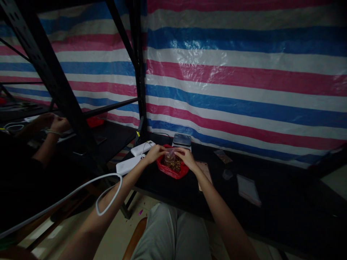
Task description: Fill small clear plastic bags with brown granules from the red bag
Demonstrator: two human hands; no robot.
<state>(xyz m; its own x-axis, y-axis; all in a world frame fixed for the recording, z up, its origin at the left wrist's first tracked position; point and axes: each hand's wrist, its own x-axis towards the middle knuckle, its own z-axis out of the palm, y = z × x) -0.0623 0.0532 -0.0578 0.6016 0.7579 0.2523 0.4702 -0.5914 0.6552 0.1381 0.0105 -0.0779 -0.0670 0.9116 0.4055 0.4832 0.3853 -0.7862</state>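
- At the far left of the view, behind a black steel shelving upright (55, 85), another person's hands (51, 124) show dimly over a dark surface.
- A white cable (121, 184) loops against the person's left forearm (108, 213).
- Two white power banks (127, 164) lie on the black table (273, 213), side by side and just beside the left hand.
- The left hand (154, 153) is partly closed, its fingers on the left of a small clear plastic cup (170, 156).
- The cup is held over a red plastic bag (173, 172) containing brown granules (172, 164).
- A digital scale (182, 141) stands just behind the bag.
- The right hand (187, 159) is also partly closed, gripping the cup's right side, above a pale card (205, 173).
- Further right lie a small packet (222, 156) and a clear plastic sleeve (248, 190), before a striped tarpaulin (244, 72).
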